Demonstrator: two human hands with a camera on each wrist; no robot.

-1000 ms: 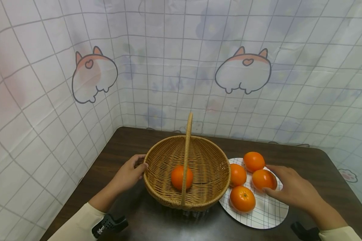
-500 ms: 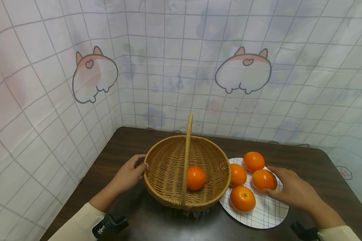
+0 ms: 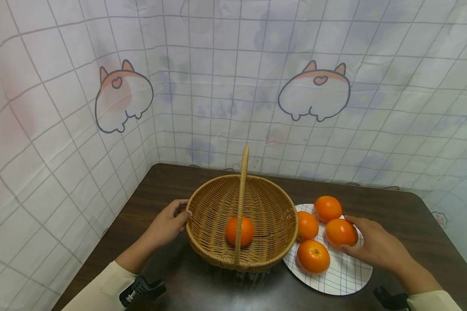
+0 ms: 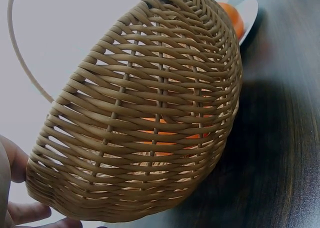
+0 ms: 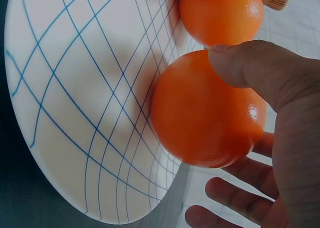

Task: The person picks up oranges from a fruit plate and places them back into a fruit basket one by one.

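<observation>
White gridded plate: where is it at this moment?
In the head view, the plate sits on the dark table just right of the wicker basket, under four oranges, with the right hand touching the rightmost.

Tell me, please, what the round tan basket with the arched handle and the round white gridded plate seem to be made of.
The round tan basket looks like wicker, natural or synthetic, smooth-finished: rounded strands interweave. The round white gridded plate may be ceramic or plastic, smooth-finished: no grain or weave shows.
</observation>
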